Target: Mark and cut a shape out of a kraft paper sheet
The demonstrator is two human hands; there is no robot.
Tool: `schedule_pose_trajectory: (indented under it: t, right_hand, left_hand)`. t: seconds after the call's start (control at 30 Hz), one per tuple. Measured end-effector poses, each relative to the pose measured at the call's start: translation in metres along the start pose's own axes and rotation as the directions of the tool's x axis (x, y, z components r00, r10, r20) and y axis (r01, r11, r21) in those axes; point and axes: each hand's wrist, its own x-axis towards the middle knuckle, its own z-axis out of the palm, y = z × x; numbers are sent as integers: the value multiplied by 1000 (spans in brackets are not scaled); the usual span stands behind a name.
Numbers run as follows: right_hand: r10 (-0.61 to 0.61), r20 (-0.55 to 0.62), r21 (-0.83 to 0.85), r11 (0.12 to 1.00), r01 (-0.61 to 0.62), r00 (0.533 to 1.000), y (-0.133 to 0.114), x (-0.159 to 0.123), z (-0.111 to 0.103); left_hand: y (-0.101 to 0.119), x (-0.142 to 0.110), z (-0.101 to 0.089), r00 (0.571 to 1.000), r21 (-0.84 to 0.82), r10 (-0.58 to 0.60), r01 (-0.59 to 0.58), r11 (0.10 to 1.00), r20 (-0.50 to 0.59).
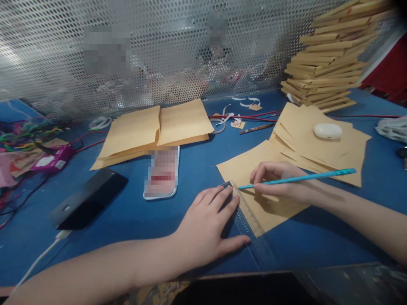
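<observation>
Flat and spread, my left hand (211,216) presses on a clear plastic ruler (251,218). The ruler lies along the left edge of a tan paper sheet (276,214), partly over the blue table. My right hand (280,182) pinches a turquoise pencil (305,176), whose tip meets the paper beside the ruler. Behind the right hand, several overlapping tan sheets (333,156) lie fanned out, with a white oval case (328,131) on top of them.
A phone (161,171) lies left of the paper, near a black power bank (93,199) with a white cable. Folded tan paper (133,131) sits behind them. A tall stack of tan paper pieces (324,63) stands at the back right, against a perforated metal screen (178,55).
</observation>
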Motion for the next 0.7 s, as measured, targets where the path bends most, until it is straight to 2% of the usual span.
schedule_pose_trajectory:
  t: [0.7]
  right_hand:
    - [3, 2, -4, 1000, -3, 1000, 1, -1, -1]
  left_hand:
    - [1, 0, 1, 1000, 3, -3, 3, 1000, -15]
